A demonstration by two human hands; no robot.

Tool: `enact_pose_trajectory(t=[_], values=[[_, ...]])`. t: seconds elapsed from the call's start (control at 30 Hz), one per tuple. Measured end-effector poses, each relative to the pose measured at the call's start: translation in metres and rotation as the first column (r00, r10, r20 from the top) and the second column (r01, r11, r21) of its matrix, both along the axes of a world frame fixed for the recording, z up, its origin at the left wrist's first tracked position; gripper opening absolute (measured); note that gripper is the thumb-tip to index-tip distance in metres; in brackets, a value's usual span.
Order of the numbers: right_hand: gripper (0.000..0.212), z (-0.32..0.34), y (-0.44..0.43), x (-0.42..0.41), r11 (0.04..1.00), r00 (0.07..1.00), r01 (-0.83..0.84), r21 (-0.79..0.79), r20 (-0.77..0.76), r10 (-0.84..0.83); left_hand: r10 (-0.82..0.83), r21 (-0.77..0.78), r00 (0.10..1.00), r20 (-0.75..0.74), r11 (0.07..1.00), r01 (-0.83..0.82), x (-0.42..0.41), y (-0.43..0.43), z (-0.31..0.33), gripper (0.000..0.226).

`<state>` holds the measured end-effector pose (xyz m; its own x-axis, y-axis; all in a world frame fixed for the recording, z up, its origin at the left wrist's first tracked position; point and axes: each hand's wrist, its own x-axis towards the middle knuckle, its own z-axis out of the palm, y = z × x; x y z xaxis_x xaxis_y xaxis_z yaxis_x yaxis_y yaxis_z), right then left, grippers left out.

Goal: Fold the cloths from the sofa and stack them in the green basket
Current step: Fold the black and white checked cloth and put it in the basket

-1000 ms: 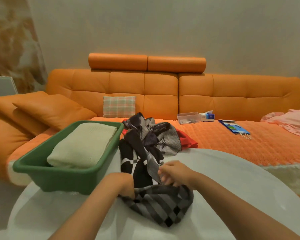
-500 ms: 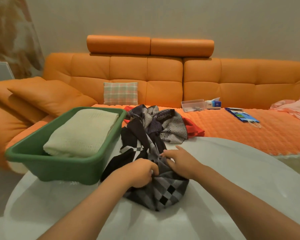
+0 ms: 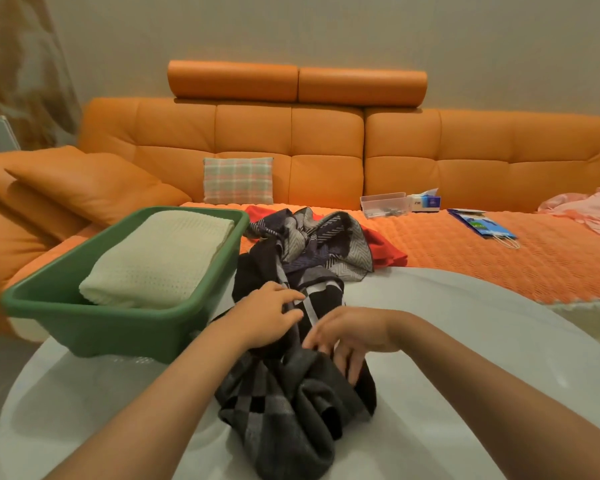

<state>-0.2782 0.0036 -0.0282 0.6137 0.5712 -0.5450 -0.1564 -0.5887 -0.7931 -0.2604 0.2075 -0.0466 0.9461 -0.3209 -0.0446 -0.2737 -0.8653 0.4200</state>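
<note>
At the left of the frame a green rectangular plastic basket (image 3: 101,334) sits on the smooth, glossy white round bench (image 3: 482,358). It holds one cream waffle-knit cloth (image 3: 160,261), folded into a thick pad. Just right of the basket, a dark woollen cloth in a grey-and-black check (image 3: 284,407) lies bunched in soft ridges at the lower centre, and its black part trails up toward the bench's far edge.

The left hand (image 3: 267,320) rests on that black part with its fingers (image 3: 291,296) stretched out flat, gripping nothing. The right hand (image 3: 355,334) is beside it, its fingers (image 3: 352,365) pointing down into the crumpled folds. Whether they pinch the fabric cannot be told.

Above the hands, a thin grey and navy zigzag-patterned cloth (image 3: 329,244) is heaped on the seat of the tufted orange leather sofa (image 3: 326,140), overlapping a red cloth (image 3: 385,251). A plaid cushion (image 3: 238,180) leans on the backrest. Further right on the quilted seat cover are a clear plastic box (image 3: 383,204), a tissue box (image 3: 426,200), a blue paper bag (image 3: 482,228) and a rumpled pink cloth (image 3: 589,209).
</note>
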Motion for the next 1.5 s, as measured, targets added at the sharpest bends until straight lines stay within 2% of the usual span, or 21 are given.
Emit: enact_pose_trajectory(t=[0.07,0.1,0.17,0.2,0.23,0.33,0.43,0.57,0.63,0.67,0.77,0.83,0.9,0.97,1.03,1.1,1.13,1.2,1.27,1.37,1.5], values=[[0.031,-0.006,0.003,0.016,0.97,0.957,0.229,0.081,0.161,-0.239,0.059,0.071,0.997,-0.055,0.996,-0.055,0.008,-0.004,-0.009,0.062],[0.029,-0.01,0.004,0.027,0.948,0.894,0.311,0.067,0.318,-0.316,0.077,0.103,0.995,-0.067,0.992,-0.07,0.014,-0.004,-0.014,0.066],[0.031,-0.019,0.004,0.049,0.906,0.674,0.418,-0.068,0.692,-0.259,0.062,0.108,0.996,-0.063,0.993,-0.055,0.024,-0.004,-0.018,0.061],[0.042,-0.024,0.004,0.06,0.888,0.588,0.438,-0.143,0.792,-0.162,0.059,0.074,0.998,-0.039,0.996,-0.056,0.029,-0.004,-0.018,0.055],[0.057,-0.028,0.004,0.068,0.875,0.564,0.434,-0.216,0.822,-0.077,0.068,0.04,0.997,-0.02,0.997,-0.067,0.031,-0.003,-0.015,0.05],[0.083,-0.034,0.008,0.087,0.851,0.644,0.355,-0.386,0.761,0.077,0.07,-0.031,0.997,-0.01,0.997,-0.071,0.033,0.001,-0.002,0.042],[0.056,-0.032,0.01,0.095,0.837,0.67,0.301,-0.457,0.726,0.156,0.021,-0.05,0.994,-0.107,0.998,-0.026,0.031,0.009,0.007,0.039],[0.029,0.0,0.007,0.085,0.861,0.873,0.166,-0.482,0.477,0.099,0.048,-0.027,0.986,-0.16,0.998,-0.052,0.03,0.007,0.011,0.005],[0.027,0.014,0.005,0.082,0.851,0.949,0.063,-0.522,0.295,0.111,0.079,-0.005,0.996,-0.036,0.997,-0.079,0.034,0.003,0.004,0.028],[0.027,0.017,0.004,0.084,0.845,0.951,0.044,-0.534,0.28,0.128,0.074,0.008,0.997,0.013,0.997,-0.074,0.037,0.001,0.0,0.042],[0.023,0.015,0.003,0.103,0.879,0.825,0.201,-0.432,0.559,0.086,0.014,0.125,0.998,-0.057,0.992,-0.007,0.047,-0.001,-0.007,0.063],[0.028,0.011,0.001,0.122,0.865,0.614,0.329,-0.378,0.782,0.108,0.025,0.149,0.978,-0.206,0.989,0.006,0.056,0.0,0.0,0.052],[0.047,0.003,0.003,0.142,0.819,0.452,0.391,-0.419,0.863,0.226,0.04,0.157,0.952,-0.303,0.988,0.008,0.067,-0.001,0.014,0.036],[0.077,-0.004,0.007,0.159,0.769,0.458,0.42,-0.482,0.844,0.278,0.06,0.226,0.988,-0.139,0.974,-0.027,0.087,-0.004,0.027,0.027],[0.106,-0.014,0.009,0.177,0.734,0.533,0.453,-0.507,0.813,0.232,0.104,0.171,0.987,0.121,0.977,-0.124,0.111,-0.008,0.03,0.029],[0.119,-0.024,0.007,0.194,0.733,0.622,0.518,-0.44,0.782,0.03,0.121,0.12,0.947,0.299,0.979,-0.163,0.135,-0.015,0.029,0.035],[0.122,-0.029,0.006,0.202,0.736,0.647,0.552,-0.392,0.758,-0.082,0.102,0.172,0.933,0.344,0.97,-0.17,0.147,-0.019,0.028,0.048],[0.12,-0.04,0.004,0.221,0.742,0.667,0.572,-0.349,0.724,-0.174,0.073,0.326,0.948,0.311,0.928,-0.178,0.172,-0.024,0.026,0.084],[0.096,-0.05,0.002,0.241,0.786,0.639,0.556,-0.27,0.743,-0.196,0.067,0.477,0.977,0.204,0.864,-0.159,0.198,-0.027,0.024,0.096],[0.051,-0.05,-0.002,0.274,0.827,0.506,0.552,-0.106,0.83,-0.232,0.082,0.49,0.988,0.132,0.861,-0.137,0.243,-0.032,0.026,0.053],[0.051,-0.016,-0.016,0.322,0.802,0.337,0.594,0.06,0.887,-0.316,0.12,0.182,0.963,0.242,0.969,-0.166,0.302,-0.041,0.045,0.024]])
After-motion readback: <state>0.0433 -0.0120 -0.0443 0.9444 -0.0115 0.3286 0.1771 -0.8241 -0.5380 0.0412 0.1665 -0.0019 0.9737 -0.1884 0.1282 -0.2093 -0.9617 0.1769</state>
